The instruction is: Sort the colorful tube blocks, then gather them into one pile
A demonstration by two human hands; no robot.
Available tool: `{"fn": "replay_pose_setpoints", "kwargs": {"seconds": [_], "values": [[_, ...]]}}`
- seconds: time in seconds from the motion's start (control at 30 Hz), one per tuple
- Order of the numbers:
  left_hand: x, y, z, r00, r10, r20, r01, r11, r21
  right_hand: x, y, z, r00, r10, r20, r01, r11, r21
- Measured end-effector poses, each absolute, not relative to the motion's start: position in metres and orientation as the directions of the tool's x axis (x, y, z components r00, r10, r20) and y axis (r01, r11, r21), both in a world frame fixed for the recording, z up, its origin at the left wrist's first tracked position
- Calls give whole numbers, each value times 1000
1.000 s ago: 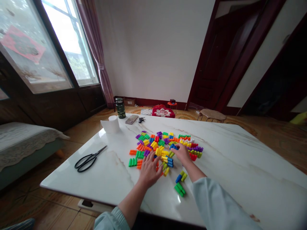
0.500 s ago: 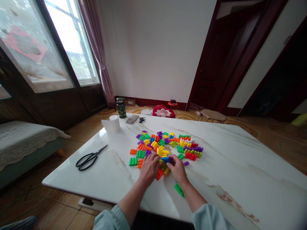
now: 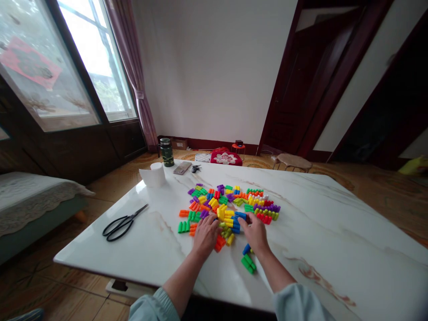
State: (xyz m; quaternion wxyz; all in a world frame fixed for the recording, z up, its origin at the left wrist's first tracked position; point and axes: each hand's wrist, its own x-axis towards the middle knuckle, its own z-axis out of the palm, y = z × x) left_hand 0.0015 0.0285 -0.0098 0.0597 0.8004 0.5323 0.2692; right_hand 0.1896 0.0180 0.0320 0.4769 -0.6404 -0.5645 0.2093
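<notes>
A pile of bright plastic building blocks, made of short joined tubes, lies on the white marbled table [image 3: 334,232]. My right hand [image 3: 256,232] is at the pile's right side, thumb and fingers closed on a blue block [image 3: 240,216]. Other blue blocks [image 3: 236,228] lie just below it, touching yellow blocks [image 3: 228,219]. My left hand [image 3: 205,235] rests at the near left of the pile with bent fingers; what they hold, if anything, is hidden. Orange blocks [image 3: 220,244] lie beside that hand. A green block [image 3: 248,264] sits nearer me, by my right wrist.
Black-handled scissors [image 3: 123,224] lie at the left. Farther back stand a paper roll [image 3: 154,175] and a dark green flask [image 3: 166,152], with a phone [image 3: 182,168] and keys [image 3: 196,168] beside them. Rows of joined blocks [image 3: 264,208] lie at the pile's right.
My right hand has moved slightly right with the blue block, and more blue blocks show beneath it. The left hand stays nearly in place. The whole view has shifted a little.
</notes>
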Motion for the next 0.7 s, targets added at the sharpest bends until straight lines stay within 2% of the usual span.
{"fn": "replay_pose_setpoints", "kwargs": {"seconds": [0.1,0.27,0.37,0.43,0.53,0.63,0.7], "values": [[2,28,-9,286,886,365,826,-421,374,201,15,35,341,890,303,359,175,-917],[3,26,-13,287,871,398,826,-436,359,239,8,29,652,750,110,-12,156,-988],[3,26,-15,289,866,409,832,-439,341,274,5,15,729,681,65,-84,183,-979],[3,26,-16,288,861,419,835,-440,330,295,1,4,714,697,63,-58,149,-987],[2,27,-16,293,856,427,838,-445,316,315,-7,-7,662,748,48,54,16,-998],[2,27,-16,302,858,416,842,-445,306,321,-13,-9,593,802,77,294,-127,-947],[2,27,-15,300,861,411,846,-439,303,315,-14,-6,556,816,157,499,-176,-848]]}}
